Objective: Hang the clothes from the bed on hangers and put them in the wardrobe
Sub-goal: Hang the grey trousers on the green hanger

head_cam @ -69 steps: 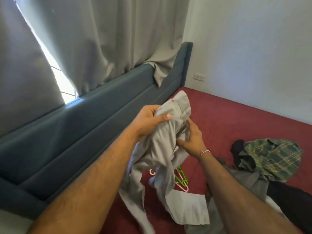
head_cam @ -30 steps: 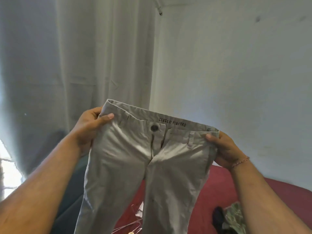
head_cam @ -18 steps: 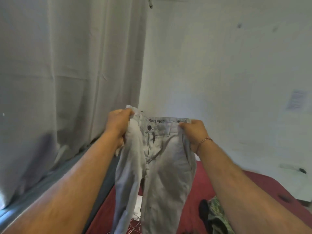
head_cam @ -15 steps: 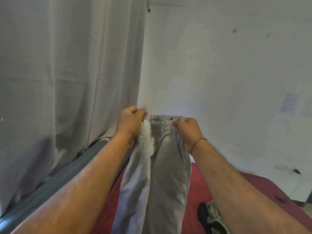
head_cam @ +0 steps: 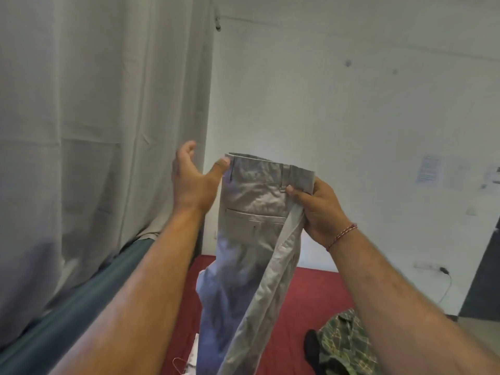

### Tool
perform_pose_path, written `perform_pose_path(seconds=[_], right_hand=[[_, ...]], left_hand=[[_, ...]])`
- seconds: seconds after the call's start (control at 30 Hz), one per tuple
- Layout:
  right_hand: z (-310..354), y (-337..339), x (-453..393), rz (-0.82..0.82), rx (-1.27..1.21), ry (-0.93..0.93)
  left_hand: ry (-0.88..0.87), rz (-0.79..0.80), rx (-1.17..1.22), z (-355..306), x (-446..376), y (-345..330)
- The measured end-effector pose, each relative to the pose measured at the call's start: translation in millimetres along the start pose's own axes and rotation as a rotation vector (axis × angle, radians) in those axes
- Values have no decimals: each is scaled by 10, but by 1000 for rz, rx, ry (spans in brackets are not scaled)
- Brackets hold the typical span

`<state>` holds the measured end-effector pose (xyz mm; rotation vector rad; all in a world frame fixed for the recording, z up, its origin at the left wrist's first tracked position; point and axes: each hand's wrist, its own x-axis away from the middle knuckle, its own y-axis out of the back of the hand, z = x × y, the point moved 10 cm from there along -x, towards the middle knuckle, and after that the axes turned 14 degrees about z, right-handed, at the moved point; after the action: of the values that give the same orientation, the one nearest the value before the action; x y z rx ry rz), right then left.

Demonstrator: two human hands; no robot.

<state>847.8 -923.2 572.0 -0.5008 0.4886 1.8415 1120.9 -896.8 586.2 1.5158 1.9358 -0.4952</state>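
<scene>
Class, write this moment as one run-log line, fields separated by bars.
stage: folding trousers in air | right hand: grips waistband | left hand: thumb on waistband corner, fingers spread | hanger: not on trousers

Both forearms are bare to the edge of the view, with no sleeves showing. The left hand (head_cam: 193, 182) carries no ring, watch or band. On the wrist below the right hand (head_cam: 320, 209) sits a thin braided thread bracelet (head_cam: 342, 235) in red and pale strands. Short fingernails show on both thumbs.
</scene>
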Motion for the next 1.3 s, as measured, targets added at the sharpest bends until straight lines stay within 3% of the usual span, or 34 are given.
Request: perform_pose_path(seconds=[0.07,0.13,0.2,0.33,0.43,0.6,0.77,0.87,0.93,1.0,1.07,1.17,1.3], right_hand=[[77,162,27,13,-7,-8],[179,333,31,-4,29,-4],[269,537,46,-18,74,-19],[407,990,114,32,141,-133],[449,1197,215,139,95,-168],[584,1377,328,353,-89,-112],[345,1670,353,464,-171,-199],[-369,2122,361,367,178,-455],[-932,2454,421,272,495,-677],[-1462,2626,479,199,530,-833],[-1757,2715,356,93,487,-774],[-1649,2960,76,-142,518,-494],[-1304,3087,-119,-164,329,-185]], left_hand=[[225,349,201,308,-36,-460],[144,507,43,193,-50,-766],[46,447,-45,-25,-110,-882],[25,364,77,-271,-187,-1151],[52,461,166,-338,-114,-1465],[98,651,585,-579,17,-1885],[266,774,705,-441,139,-2395],[412,700,433,221,183,-2647],[475,631,-52,841,160,-2765],[553,636,-446,1333,160,-2960],[618,576,-531,1643,101,-3145],[527,393,-365,1567,-165,-3306],[316,260,-146,1211,-458,-3340]])
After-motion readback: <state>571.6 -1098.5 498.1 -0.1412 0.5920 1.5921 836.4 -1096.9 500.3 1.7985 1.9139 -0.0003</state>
